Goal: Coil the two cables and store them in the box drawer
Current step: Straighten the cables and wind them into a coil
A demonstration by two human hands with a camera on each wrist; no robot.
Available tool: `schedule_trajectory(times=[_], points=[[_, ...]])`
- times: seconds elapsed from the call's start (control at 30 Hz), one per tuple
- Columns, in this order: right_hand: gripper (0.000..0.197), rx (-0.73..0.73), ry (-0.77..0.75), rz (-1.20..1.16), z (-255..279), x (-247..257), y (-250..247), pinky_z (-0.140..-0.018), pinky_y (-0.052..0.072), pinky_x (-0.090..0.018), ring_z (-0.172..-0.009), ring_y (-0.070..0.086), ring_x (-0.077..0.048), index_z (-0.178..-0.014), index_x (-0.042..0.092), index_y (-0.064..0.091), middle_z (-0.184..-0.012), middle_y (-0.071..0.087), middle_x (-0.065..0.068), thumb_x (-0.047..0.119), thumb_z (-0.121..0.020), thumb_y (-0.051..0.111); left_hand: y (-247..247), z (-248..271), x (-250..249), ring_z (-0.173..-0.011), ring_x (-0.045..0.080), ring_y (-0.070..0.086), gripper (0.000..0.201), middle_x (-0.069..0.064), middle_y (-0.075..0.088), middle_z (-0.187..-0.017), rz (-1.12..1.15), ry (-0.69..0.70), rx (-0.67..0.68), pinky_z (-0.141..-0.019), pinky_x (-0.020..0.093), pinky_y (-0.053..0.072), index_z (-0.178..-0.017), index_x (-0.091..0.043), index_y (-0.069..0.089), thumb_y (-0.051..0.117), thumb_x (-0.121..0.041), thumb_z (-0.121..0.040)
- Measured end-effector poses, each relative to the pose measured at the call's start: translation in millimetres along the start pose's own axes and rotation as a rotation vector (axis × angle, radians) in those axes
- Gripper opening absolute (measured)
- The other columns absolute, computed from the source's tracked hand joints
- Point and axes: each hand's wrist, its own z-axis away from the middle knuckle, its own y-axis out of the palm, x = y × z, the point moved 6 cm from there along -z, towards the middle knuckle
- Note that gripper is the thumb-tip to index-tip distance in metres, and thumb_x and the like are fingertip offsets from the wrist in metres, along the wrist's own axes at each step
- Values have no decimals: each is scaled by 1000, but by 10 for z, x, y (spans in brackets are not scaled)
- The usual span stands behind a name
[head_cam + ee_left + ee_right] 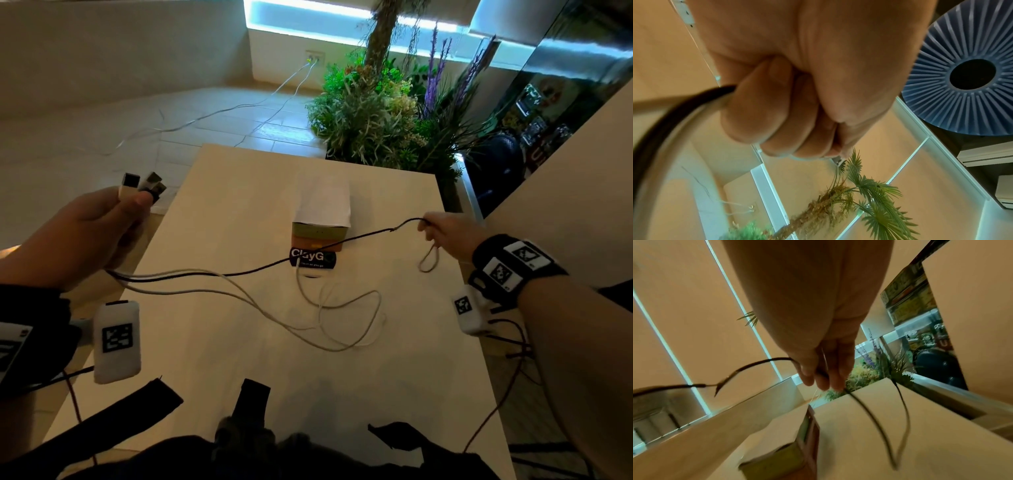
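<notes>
Left hand (pixel 89 229) is fisted around the plug ends of both cables, connectors (pixel 142 185) sticking up past the thumb. The left wrist view confirms curled fingers (pixel 764 113) clamped on the black cable (pixel 663 123), which exits at the little-finger side; the plugs are barely visible there.

Right hand (pixel 448 236) pinches the black cable (pixel 342 241) further along, held taut above the worktop (pixel 239 359), with a small loop (pixel 430 258) hanging under the fingers. The right wrist view shows that loop (pixel 892 426) dangling, motion-blurred, plus a kink in the cable left of the hand (pixel 818 366).

White cable (pixel 335 318) trails from the left fist and lies in loose loops on the worktop, visible only from the head camera.

Box (pixel 322 219) sits mid-worktop, white paper over its top, drawer front facing the camera and shut as far as I can tell; contents not visible. A dark label (pixel 312 258) lies right in front of it; its text is partly covered by the cable.
</notes>
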Motion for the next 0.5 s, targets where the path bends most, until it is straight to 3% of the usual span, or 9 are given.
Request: schedule_trajectory(times=[0.07,0.13,0.2,0.3,0.4,0.43,0.5], points=[[24,172,8,22,39,128,230,-81,50,-34,-84,62,-25,-109,12,58,-101,67,-13,6,-93,40,157,27,-99,-30,6,27,62,-4,36,-37,93,18,12,-37,17,23,-56,-14,45,52,-75,-65],[33,352,26,137,117,301,463,-87,46,-31,-99,61,-23,-127,11,49,-120,62,-11,10,-96,38,381,61,-250,-30,5,25,53,-6,34,-36,199,52,46,-36,13,22,-58,-14,42,53,-63,-74],[36,364,-11,177,178,566,513,-96,41,-31,-114,55,-22,-133,14,45,-131,56,-9,16,-97,38,601,63,-405,-32,6,26,47,-9,35,-39,284,101,81,-36,14,23,-57,-18,42,55,-60,-74],[38,204,-202,-165,306,1258,384,-97,36,-22,-119,51,-12,-132,20,47,-131,57,-1,22,-95,47,922,38,-623,-34,7,25,39,-11,34,-44,418,151,132,-38,15,25,-56,-22,42,53,-51,-78],[55,327,-410,-669,590,2063,373,-104,39,-23,-123,47,-6,-138,18,38,-132,51,7,18,-88,60,1248,76,-940,-38,10,25,31,-8,33,-48,518,210,182,-40,19,25,-62,-19,41,44,-41,-84],[52,381,-464,-737,666,2252,421,-104,41,-27,-122,50,-7,-135,17,40,-128,54,6,17,-87,61,1324,101,-1054,-39,10,26,30,-8,34,-49,541,235,190,-40,19,25,-65,-17,40,43,-37,-87],[16,383,-534,-692,745,2470,483,-91,49,-28,-97,60,-5,-108,20,54,-103,64,1,17,-92,53,1399,140,-1238,-39,9,26,29,-8,33,-50,556,272,216,-40,19,26,-67,-13,37,37,-31,-90]])
